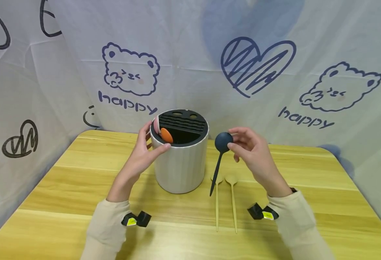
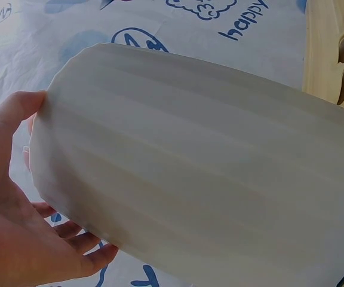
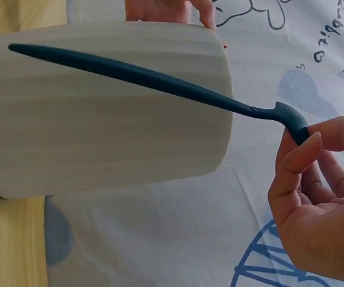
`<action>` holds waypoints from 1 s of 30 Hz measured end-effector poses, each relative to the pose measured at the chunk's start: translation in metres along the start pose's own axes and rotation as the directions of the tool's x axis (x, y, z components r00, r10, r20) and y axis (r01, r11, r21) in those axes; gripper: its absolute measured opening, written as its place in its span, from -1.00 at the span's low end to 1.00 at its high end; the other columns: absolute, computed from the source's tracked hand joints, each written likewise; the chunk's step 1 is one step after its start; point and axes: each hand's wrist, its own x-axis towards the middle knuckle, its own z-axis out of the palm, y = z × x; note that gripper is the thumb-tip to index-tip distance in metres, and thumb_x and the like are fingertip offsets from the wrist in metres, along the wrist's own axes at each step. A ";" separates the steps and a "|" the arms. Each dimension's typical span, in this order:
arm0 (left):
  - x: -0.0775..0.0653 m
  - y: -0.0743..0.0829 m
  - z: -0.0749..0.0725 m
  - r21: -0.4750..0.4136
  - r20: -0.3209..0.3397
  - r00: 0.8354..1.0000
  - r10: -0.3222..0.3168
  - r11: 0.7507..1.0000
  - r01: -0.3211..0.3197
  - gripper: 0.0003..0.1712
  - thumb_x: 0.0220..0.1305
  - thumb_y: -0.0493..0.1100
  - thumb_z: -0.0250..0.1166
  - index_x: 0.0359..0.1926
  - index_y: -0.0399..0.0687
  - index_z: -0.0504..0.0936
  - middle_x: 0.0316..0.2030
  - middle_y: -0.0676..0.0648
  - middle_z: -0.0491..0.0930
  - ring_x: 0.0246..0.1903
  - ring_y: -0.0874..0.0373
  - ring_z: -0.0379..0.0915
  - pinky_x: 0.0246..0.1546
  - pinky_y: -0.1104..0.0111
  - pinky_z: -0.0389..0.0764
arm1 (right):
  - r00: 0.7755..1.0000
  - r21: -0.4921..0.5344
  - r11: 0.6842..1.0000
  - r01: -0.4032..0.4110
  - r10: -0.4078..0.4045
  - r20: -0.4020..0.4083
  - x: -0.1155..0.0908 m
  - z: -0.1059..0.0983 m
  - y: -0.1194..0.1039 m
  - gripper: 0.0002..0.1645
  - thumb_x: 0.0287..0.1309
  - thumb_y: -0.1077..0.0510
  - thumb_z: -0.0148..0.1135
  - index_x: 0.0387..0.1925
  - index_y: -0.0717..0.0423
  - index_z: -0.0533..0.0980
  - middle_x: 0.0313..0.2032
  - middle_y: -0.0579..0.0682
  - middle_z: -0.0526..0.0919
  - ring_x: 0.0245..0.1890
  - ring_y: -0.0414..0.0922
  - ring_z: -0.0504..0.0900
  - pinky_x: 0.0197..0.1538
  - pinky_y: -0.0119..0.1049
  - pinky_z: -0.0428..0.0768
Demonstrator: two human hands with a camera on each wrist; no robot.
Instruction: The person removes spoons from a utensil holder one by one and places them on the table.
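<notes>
A white ribbed utensil holder (image 1: 181,169) with a black slotted top stands upright on the table. My left hand (image 1: 140,156) grips its left side near the rim, the thumb in front and the fingers around the far side. Inside the opening are an orange spoon (image 1: 166,135) and a pink rounded piece (image 1: 156,125). To the right of the holder, my right hand (image 1: 254,153) pinches a dark blue spoon (image 1: 223,142) at the edge of its bowl. The spoon's handle (image 3: 142,78) slants downward in the air, apart from the holder.
Two pale yellow spoons (image 1: 232,202) lie side by side on the wooden table (image 1: 79,187), under and near the blue spoon. Behind the table hangs a white cloth (image 1: 190,86) with blue drawings, close to the holder's back.
</notes>
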 end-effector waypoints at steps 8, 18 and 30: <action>0.000 -0.002 -0.001 0.005 -0.001 1.000 -0.004 1.000 0.004 0.02 0.22 -0.07 0.27 0.51 -0.01 -0.18 0.47 -0.11 -0.15 0.42 -0.04 -0.21 0.36 -0.02 -0.04 | 0.997 0.001 0.998 -0.063 0.063 0.038 -0.004 -0.001 0.013 -0.62 0.17 0.45 0.18 0.05 0.44 0.46 -0.17 0.01 0.60 -0.32 -0.13 0.53 -0.42 -0.41 0.50; 0.001 -0.001 0.001 0.003 -0.003 1.000 -0.004 1.000 0.004 0.01 0.22 -0.06 0.28 0.51 -0.03 -0.16 0.46 -0.11 -0.13 0.42 -0.03 -0.20 0.36 -0.01 -0.03 | 0.991 0.035 0.992 -0.120 0.118 0.066 -0.006 -0.013 0.037 -0.44 0.02 0.45 0.33 0.11 0.42 0.45 -0.14 -0.05 0.62 -0.19 -0.13 0.59 -0.33 -0.40 0.51; 0.001 0.000 0.000 0.005 -0.004 1.000 -0.003 1.000 0.003 0.01 0.22 -0.07 0.28 0.51 -0.02 -0.16 0.47 -0.11 -0.15 0.42 -0.03 -0.22 0.36 -0.01 -0.03 | 0.965 0.028 0.969 -0.247 0.243 0.102 0.003 -0.030 0.069 -0.39 0.02 0.42 0.36 0.16 0.45 0.43 -0.22 -0.05 0.62 -0.19 -0.15 0.61 -0.20 -0.39 0.57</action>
